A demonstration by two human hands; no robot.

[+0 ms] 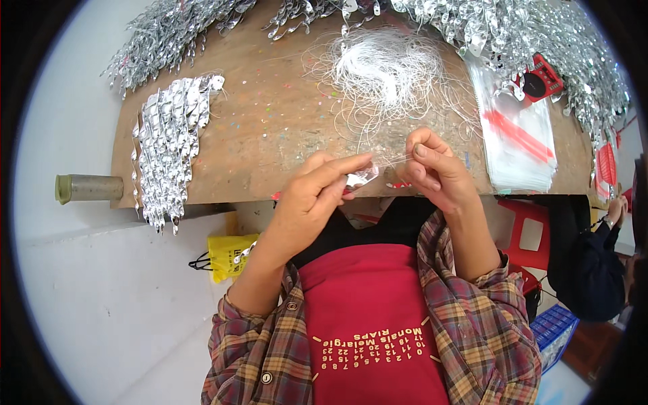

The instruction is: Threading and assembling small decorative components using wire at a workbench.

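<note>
My left hand pinches a small shiny silver twisted piece at the near edge of the wooden table. My right hand is close beside it, its fingers pinched on a thin white thread that runs to the silver piece. Behind the hands lies a tangled heap of white threads.
A row of silver twisted pieces lies on the table's left side, and more are heaped along the back. A stack of clear bags and a red device sit at right. Another person is at far right, beside a red stool.
</note>
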